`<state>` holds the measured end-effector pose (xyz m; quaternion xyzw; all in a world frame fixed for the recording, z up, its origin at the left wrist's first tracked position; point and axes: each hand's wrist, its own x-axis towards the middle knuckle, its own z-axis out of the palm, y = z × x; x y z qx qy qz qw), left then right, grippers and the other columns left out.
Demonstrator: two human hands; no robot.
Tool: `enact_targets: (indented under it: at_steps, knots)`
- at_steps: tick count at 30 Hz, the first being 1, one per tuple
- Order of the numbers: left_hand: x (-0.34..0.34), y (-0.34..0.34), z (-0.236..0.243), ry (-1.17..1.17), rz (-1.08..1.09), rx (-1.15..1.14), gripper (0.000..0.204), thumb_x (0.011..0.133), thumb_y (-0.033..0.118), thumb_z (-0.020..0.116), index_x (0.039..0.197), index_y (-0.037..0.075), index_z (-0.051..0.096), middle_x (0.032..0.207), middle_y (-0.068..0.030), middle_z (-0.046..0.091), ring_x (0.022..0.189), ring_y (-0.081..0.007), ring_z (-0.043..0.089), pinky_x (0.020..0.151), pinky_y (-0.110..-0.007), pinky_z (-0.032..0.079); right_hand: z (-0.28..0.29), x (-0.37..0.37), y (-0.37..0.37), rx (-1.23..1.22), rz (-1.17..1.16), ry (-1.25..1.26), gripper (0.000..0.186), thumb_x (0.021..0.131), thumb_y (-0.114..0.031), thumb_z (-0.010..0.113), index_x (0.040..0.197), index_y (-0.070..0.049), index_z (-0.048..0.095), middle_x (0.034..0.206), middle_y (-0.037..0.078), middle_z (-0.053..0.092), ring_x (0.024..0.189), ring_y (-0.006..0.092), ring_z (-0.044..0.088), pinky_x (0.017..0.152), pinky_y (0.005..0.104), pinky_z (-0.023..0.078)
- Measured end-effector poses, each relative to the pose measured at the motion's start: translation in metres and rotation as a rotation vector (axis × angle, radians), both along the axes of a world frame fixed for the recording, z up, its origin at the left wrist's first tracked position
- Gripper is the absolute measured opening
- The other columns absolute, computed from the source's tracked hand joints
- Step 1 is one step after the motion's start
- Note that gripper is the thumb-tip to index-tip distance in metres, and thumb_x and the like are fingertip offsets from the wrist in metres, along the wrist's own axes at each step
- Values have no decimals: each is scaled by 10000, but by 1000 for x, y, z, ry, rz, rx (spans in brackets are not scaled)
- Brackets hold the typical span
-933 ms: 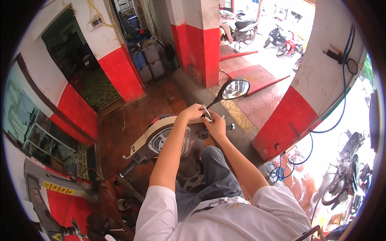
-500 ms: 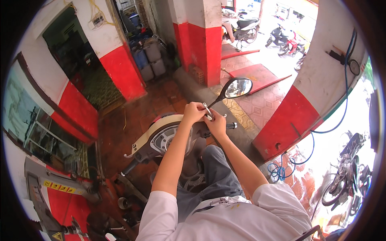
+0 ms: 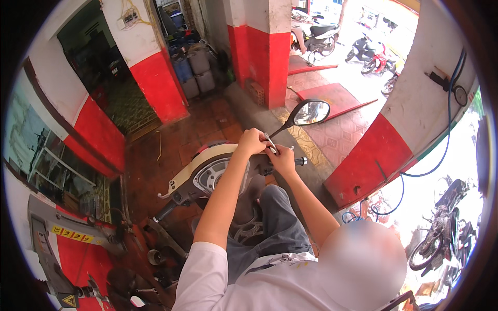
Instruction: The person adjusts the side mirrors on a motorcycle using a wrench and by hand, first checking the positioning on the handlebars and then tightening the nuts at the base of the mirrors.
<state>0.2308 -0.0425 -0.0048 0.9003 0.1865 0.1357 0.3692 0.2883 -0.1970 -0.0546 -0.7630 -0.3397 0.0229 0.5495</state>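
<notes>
at frame centre the left hand (image 3: 251, 142) and right hand (image 3: 283, 158) meet at the mirror stem base on the handlebar (image 3: 300, 161); fingers closed on a slim metal tool (image 3: 270, 142); the mirror (image 3: 311, 112) lies upper right, its stem running diagonally from both hands.

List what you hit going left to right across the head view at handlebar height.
Cream scooter front cover → round speedometer → left hand → metal wrench → right hand → black handlebar grip end → red base of the pillar.
</notes>
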Motion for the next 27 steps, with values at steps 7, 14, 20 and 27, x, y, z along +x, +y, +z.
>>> enact_targets:
  at_steps: [7, 14, 20, 27]
  knots:
    - [1, -9, -5, -73, -4, -6, 188, 814, 175, 768, 938, 33, 766, 848, -158, 747, 793, -260, 741, 756, -335, 568, -5, 18, -15, -69, 51, -40, 292, 907, -295, 684, 999, -21, 728, 581, 117, 582, 533, 179, 553, 554, 349, 434]
    - [-69, -18, -7, -573, 102, -413, 223, 978, 153, 615, 1079, -11, 726, 948, -126, 741, 867, -183, 707, 762, -315, 561, 30, -67, -39, 108, 428, 670, 352, 1062, -273, 460, 1159, -19, 683, 628, -75, 418, 529, 41, 375, 478, 220, 288]
    - [-293, -66, -33, -546, 333, -676, 220, 981, 164, 638, 1086, -14, 714, 930, -47, 702, 874, -118, 652, 794, -276, 543, 19, -202, -22, -270, 1073, 899, 344, 1074, -271, 443, 1231, -25, 625, 639, -79, 357, 523, 27, 295, 456, 212, 235]
    - [-502, -141, -93, -748, 874, -733, 251, 900, 109, 733, 1115, -14, 690, 965, -45, 705, 869, -114, 649, 781, -257, 529, -3, -353, -20, -654, 1353, 1096, 336, 1057, -222, 463, 1320, -49, 580, 719, -46, 470, 562, 37, 363, 489, 197, 292]
